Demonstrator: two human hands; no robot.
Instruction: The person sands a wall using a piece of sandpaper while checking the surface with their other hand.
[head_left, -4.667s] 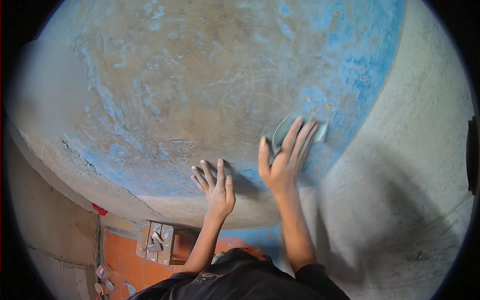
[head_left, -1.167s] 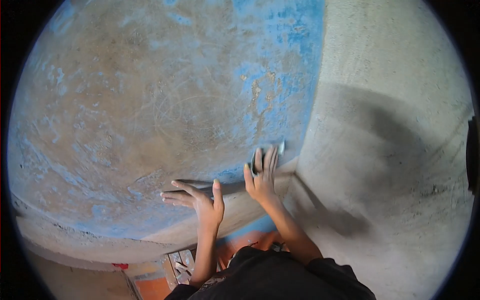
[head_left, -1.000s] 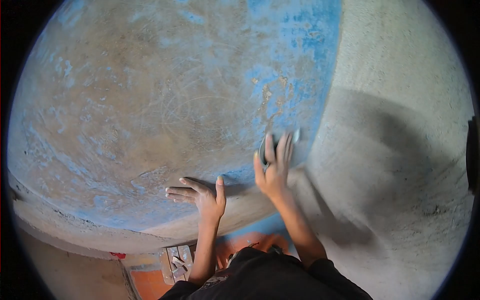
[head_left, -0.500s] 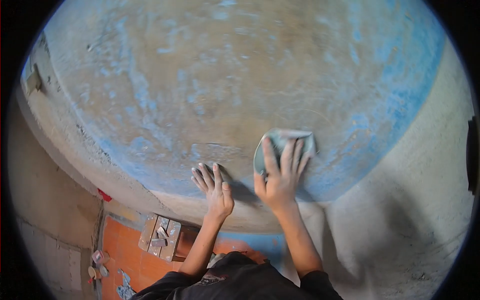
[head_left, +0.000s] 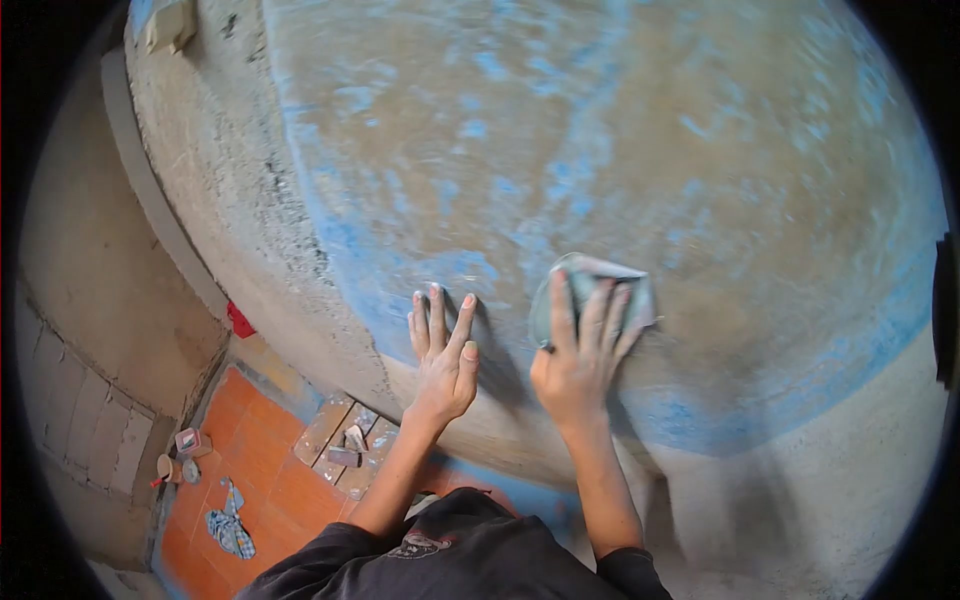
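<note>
In the head view my right hand [head_left: 580, 350] presses a grey-green sheet of what looks like sandpaper [head_left: 630, 300] against the wall, fingers spread over it. The sheet's pale edge is folded at the top and right. To its left, my left hand [head_left: 440, 355] holds nothing; its dusty fingers are apart, close to or touching the wall. Both hands are near the lower part of a curved-looking wall surface [head_left: 700, 260], which has worn blue paint over a brownish-grey base.
A wooden stool [head_left: 335, 425] with small blocks [head_left: 345, 457] on it stands below left on the orange tile floor [head_left: 265, 450]. A checked cloth [head_left: 230, 530] and small containers [head_left: 190, 442] lie further left. A switch box [head_left: 172, 25] is fixed at upper left.
The view has turned, so the wall and floor appear shifted. My right hand and the sandpaper are slightly further right in view; my left hand is slightly higher and remains open.
</note>
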